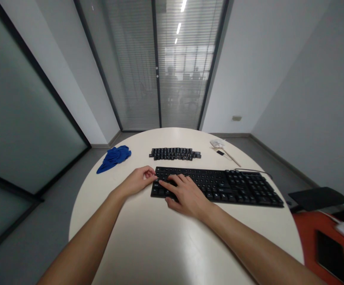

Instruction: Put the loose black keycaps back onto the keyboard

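A black keyboard (249, 188) lies across the table in front of me. Over much of its main section the keycaps are off, while caps remain along its bottom row and on the number pad. At the keyboard's left end is my left hand (138, 180), fingers curled and thumb tip close to the fingertips; whatever may be between them is too small to make out. My right hand (186, 194) rests over the left half of the keyboard, fingers stretched and apart, index finger pointing left. Loose black keycaps (174, 153) stand in tight rows beyond the keyboard.
A crumpled blue cloth (114, 157) lies at the table's left. Back right are a clear plastic bag (218, 143), a thin stick (232, 157) and a small black piece (220, 152). The round white table (148, 245) borders an orange-red seat (305, 229) bearing a dark phone-like slab (332, 253).
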The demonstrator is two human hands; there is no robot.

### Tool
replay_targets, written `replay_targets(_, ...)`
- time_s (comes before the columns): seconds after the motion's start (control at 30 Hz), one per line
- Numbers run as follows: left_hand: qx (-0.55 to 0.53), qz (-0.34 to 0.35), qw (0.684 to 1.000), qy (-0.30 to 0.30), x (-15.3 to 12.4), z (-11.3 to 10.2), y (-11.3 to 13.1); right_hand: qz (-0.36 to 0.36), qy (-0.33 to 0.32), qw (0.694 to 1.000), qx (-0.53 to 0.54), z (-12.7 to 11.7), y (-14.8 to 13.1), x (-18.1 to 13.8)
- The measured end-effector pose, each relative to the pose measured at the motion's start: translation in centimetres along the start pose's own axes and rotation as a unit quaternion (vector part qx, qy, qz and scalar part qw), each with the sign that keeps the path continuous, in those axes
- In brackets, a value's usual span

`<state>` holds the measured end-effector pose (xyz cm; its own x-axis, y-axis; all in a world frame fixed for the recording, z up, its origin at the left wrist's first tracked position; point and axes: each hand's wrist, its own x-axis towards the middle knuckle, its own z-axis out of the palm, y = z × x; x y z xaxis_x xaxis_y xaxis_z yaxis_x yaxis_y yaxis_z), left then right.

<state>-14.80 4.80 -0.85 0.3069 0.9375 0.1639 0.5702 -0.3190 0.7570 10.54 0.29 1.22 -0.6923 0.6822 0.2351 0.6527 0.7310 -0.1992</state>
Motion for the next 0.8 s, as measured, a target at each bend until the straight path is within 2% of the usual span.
replay_targets(0.23,0.036,-0.008,0.998,0.046,0.3,0.4,-1.3,0.008,-0.012,1.000,-0.005,-0.2,-0.1,0.1)
replay_targets(0.5,0.040,-0.010,0.999,0.001,0.4,0.4,-1.3,0.008,-0.007,1.000,-0.006,-0.1,0.0,0.1)
replay_targets(0.8,0.067,-0.017,0.998,0.006,0.5,0.4,-1.6,0.006,-0.016,1.000,0.013,0.1,0.4,0.1)
